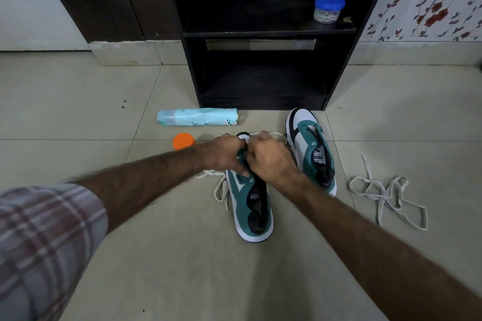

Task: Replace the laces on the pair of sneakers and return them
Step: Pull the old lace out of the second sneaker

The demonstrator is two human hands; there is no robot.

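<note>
You are lacing the near shoe (250, 203) on the floor, both hands meeting over its far eyelets. Your left hand (227, 151) and right hand (268, 156) are each pinching the lace (219, 187), fingers closed on it. The other shoe (310, 143) is lying unlaced to the right, a loose lace (386, 198) farther right. Next, I judge, you are needing to feed the tip through an eyelet.

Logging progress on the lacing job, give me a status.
Left hand and right hand both in a closed grip on the white lace at the near teal-and-white sneaker. Second sneaker unlaced. Nothing obstructing.
</note>
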